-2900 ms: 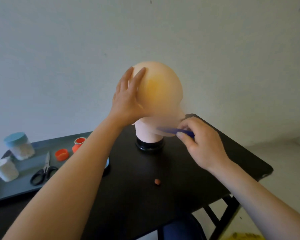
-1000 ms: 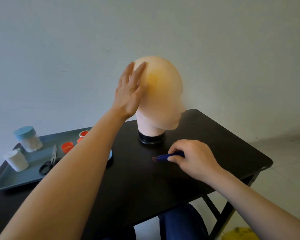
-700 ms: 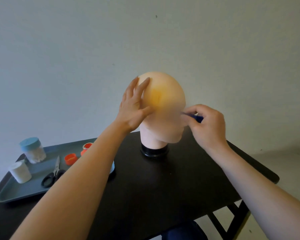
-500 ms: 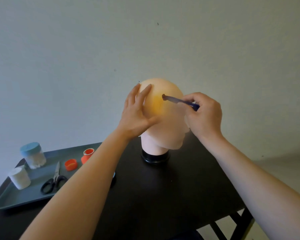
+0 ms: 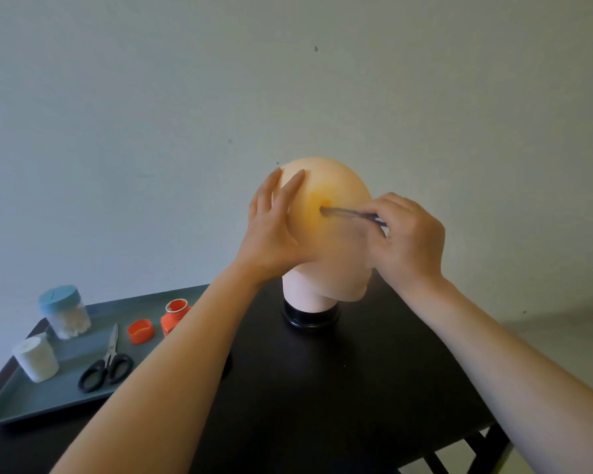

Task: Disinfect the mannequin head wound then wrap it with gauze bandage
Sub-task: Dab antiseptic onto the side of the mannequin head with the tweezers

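Observation:
A pale mannequin head (image 5: 336, 186) stands on a black base (image 5: 310, 318) on the black table (image 5: 356, 388). Its side carries an orange-yellow stain (image 5: 317, 206). My left hand (image 5: 274, 230) lies flat against the head's left side, fingers pointing up. My right hand (image 5: 408, 237) pinches blue tweezers (image 5: 351, 213), whose tip touches the stained spot. What the tip holds is too small to tell. A white gauze roll (image 5: 36, 359) stands on the grey tray (image 5: 24, 401) at the left.
On the tray also sit a blue-lidded jar of cotton balls (image 5: 64, 311), black-handled scissors (image 5: 107, 362), an orange cap (image 5: 140, 331) and an open orange bottle (image 5: 174, 316). A pale wall rises behind the table. The table's right edge drops to the floor.
My right hand rose from the table with the tweezers to the head, and the tip moved down onto the stain. My left hand stayed on the head.

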The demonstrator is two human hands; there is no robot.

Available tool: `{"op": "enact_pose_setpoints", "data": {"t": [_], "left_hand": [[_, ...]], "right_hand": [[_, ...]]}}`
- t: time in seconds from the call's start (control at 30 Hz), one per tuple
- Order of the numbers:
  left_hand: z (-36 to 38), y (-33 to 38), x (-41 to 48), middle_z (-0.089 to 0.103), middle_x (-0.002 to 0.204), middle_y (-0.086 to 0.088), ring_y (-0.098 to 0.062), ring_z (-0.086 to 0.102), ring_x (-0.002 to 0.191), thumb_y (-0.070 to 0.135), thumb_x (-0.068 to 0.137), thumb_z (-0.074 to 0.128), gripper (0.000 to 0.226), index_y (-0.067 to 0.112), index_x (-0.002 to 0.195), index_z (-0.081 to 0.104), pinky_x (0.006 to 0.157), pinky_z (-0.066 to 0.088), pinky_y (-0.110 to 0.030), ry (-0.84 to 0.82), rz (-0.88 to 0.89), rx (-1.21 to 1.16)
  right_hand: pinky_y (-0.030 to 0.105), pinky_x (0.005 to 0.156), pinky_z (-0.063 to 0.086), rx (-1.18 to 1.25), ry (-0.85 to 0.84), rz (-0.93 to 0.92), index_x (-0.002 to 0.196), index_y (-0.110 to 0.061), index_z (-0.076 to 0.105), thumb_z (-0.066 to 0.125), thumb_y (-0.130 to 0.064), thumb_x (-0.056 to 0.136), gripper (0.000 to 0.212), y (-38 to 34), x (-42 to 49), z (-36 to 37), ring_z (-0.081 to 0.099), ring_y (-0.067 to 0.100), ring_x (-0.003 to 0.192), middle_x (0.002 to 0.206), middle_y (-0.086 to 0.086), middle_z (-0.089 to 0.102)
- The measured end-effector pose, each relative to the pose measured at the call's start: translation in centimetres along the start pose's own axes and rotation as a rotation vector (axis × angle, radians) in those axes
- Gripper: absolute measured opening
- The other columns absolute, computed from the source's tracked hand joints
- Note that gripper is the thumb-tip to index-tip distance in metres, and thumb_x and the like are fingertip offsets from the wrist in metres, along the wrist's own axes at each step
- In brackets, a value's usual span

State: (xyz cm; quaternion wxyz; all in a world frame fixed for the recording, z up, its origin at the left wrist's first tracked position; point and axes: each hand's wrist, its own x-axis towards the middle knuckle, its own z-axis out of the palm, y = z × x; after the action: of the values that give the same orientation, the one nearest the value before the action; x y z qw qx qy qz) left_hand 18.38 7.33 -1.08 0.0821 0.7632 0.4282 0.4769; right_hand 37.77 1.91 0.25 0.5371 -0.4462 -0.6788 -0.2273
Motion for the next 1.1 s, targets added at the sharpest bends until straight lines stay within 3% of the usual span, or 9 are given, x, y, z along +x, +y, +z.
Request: {"op": "enact_pose_setpoints", "data": {"t": [0.13, 0.33, 0.53, 0.73, 0.93, 1.1], "left_hand": [[0.0, -0.1, 0.1, 0.002, 0.152, 0.029, -0.015, 0.008, 0.144, 0.067, 0.037, 0.08, 0.124, 0.059, 0.141, 0.014, 0.102, 0.024, -0.035, 0.002, -0.001, 0.012], [0.2, -0.2, 0.1, 0.002, 0.153, 0.027, -0.017, 0.009, 0.143, 0.069, 0.036, 0.079, 0.124, 0.059, 0.141, 0.014, 0.102, 0.022, -0.034, 0.018, 0.019, 0.016], [0.0, -0.2, 0.1, 0.001, 0.153, 0.028, -0.017, 0.008, 0.144, 0.069, 0.037, 0.079, 0.124, 0.058, 0.142, 0.014, 0.104, 0.023, -0.035, 0.006, 0.011, 0.032], [0.1, -0.1, 0.0, 0.001, 0.154, 0.026, -0.016, 0.007, 0.144, 0.069, 0.036, 0.078, 0.124, 0.058, 0.142, 0.014, 0.104, 0.023, -0.034, 0.005, 0.013, 0.022], [0.1, -0.2, 0.2, 0.002, 0.152, 0.028, -0.017, 0.007, 0.144, 0.07, 0.036, 0.078, 0.123, 0.059, 0.141, 0.013, 0.103, 0.023, -0.035, 0.01, 0.01, 0.028], [0.4, -0.4, 0.2, 0.002, 0.152, 0.03, -0.018, 0.008, 0.145, 0.07, 0.036, 0.078, 0.124, 0.059, 0.141, 0.012, 0.103, 0.021, -0.033, 0.027, 0.016, 0.028]], "right_hand": [[0.033, 0.056, 0.046, -0.002, 0.017, 0.037, 0.083, -0.018, 0.072, 0.07, -0.014, 0.078, 0.006, -0.2, 1.3, 0.3, 0.06, 0.019, 0.073, 0.077, -0.006, 0.067], [0.032, 0.05, 0.042, -0.091, -0.053, -0.117, 0.08, -0.017, 0.071, 0.069, -0.015, 0.081, 0.003, -0.2, -1.1, -0.2, 0.06, 0.023, 0.068, 0.075, -0.003, 0.066], [0.035, 0.055, 0.046, -0.05, 0.014, -0.011, 0.083, -0.016, 0.071, 0.068, -0.014, 0.079, 0.005, -0.6, 2.2, 0.2, 0.061, 0.023, 0.073, 0.078, -0.003, 0.067], [0.036, 0.047, 0.044, -0.144, -0.055, -0.189, 0.077, -0.014, 0.071, 0.07, -0.009, 0.076, 0.005, -1.0, -0.4, -0.3, 0.058, 0.028, 0.064, 0.073, 0.001, 0.066], [0.034, 0.051, 0.045, -0.095, 0.031, -0.059, 0.08, -0.014, 0.071, 0.069, -0.013, 0.077, 0.004, -1.3, 2.7, 0.1, 0.06, 0.027, 0.069, 0.076, 0.0, 0.066], [0.033, 0.045, 0.042, -0.152, -0.053, -0.231, 0.076, -0.013, 0.071, 0.07, -0.011, 0.079, 0.003, -1.7, 0.6, 0.3, 0.058, 0.03, 0.062, 0.071, 0.003, 0.065]]}}
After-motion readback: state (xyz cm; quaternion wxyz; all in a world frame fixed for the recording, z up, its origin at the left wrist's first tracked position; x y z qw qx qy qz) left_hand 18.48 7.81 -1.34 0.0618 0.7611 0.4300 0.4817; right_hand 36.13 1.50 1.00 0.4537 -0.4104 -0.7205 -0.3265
